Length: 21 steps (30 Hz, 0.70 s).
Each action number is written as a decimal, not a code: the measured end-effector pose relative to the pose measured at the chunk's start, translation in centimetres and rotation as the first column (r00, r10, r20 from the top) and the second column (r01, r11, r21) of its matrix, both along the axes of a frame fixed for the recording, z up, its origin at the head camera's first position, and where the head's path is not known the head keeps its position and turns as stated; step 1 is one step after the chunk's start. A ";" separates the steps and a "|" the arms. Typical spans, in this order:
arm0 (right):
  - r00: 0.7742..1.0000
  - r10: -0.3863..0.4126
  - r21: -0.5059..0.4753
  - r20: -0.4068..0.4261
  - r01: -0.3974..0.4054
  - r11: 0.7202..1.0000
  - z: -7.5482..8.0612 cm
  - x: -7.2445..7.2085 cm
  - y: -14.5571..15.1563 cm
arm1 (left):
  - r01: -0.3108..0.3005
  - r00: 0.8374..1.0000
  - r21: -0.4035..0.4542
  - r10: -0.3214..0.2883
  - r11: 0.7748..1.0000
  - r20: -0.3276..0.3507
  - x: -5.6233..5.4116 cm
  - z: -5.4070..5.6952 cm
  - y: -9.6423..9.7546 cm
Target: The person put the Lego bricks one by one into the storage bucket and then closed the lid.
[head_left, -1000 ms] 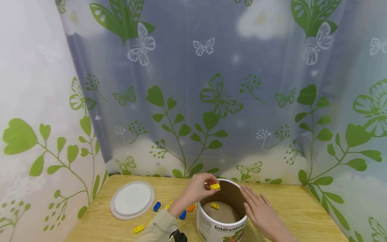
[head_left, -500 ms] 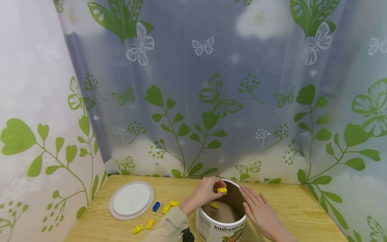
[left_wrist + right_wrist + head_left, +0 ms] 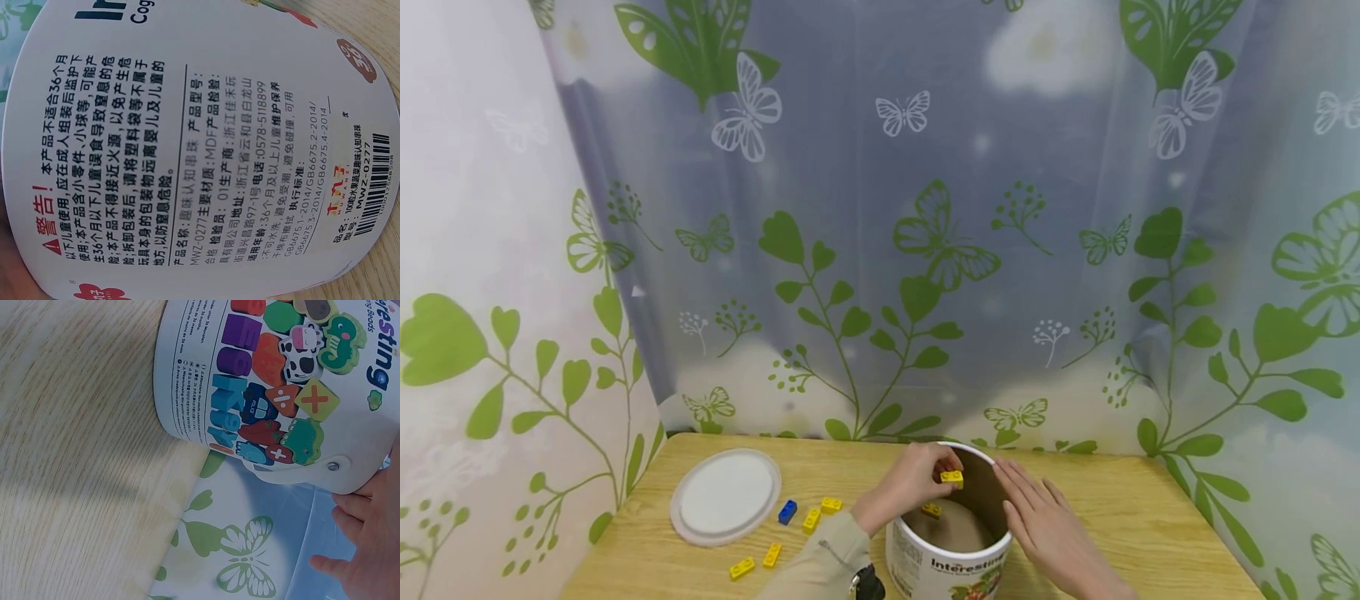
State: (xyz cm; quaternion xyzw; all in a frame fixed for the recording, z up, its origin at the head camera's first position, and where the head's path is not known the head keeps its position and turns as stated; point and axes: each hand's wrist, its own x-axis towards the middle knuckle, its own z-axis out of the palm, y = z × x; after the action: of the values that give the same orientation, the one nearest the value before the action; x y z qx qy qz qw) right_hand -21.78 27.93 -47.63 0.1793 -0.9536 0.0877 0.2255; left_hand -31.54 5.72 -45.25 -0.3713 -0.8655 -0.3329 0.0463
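A white round bucket [image 3: 950,575] with printed labels stands at the front of the table, its mouth facing up. Over its opening my left hand [image 3: 913,481] pinches a yellow toy brick [image 3: 952,479] between thumb and fingers. Another yellow brick [image 3: 931,510] lies on the bucket's floor. My right hand [image 3: 1047,521] rests with straight fingers against the right side of the rim. In the right wrist view, the right hand's fingers [image 3: 353,531] touch the bucket near its handle joint. The left wrist view is filled by the bucket's label [image 3: 206,162].
Left of the bucket, several yellow bricks [image 3: 811,521] and a blue brick [image 3: 787,512] lie loose on the wooden table [image 3: 1105,492]. A round white lid [image 3: 726,497] lies farther left. A printed curtain [image 3: 865,250] hangs behind the table.
My left hand has moved right and slightly down with the yellow brick, over the bucket's mouth. Its arm uncovers yellow bricks and now hides an orange and a blue one. The right hand stays.
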 end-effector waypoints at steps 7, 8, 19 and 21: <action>1.000 0.010 0.006 -0.023 -0.009 1.000 0.0 0.0 0.0 | -0.015 0.998 -0.034 0.012 0.999 -0.066 0.1 0.1 0.2; 1.000 0.010 0.007 -0.024 -0.010 1.000 0.0 0.0 0.0 | -0.014 0.998 -0.029 0.012 0.999 -0.064 0.1 0.1 0.2; 0.999 0.013 0.016 -0.038 -0.012 1.000 -0.1 0.1 0.1 | 0.040 0.998 0.123 -0.034 0.992 -0.045 0.0 0.8 -0.4; 0.999 0.012 0.019 -0.037 -0.011 1.000 0.0 0.1 0.1 | 0.045 0.998 0.150 -0.038 0.988 -0.047 0.1 1.0 -0.7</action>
State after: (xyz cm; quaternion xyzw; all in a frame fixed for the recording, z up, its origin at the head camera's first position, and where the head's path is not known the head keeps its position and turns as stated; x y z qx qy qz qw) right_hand -21.70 27.99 -47.68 0.1883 -0.9490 0.0767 0.2411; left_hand -31.48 5.03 -44.21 -0.3919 -0.8286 -0.3903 0.0861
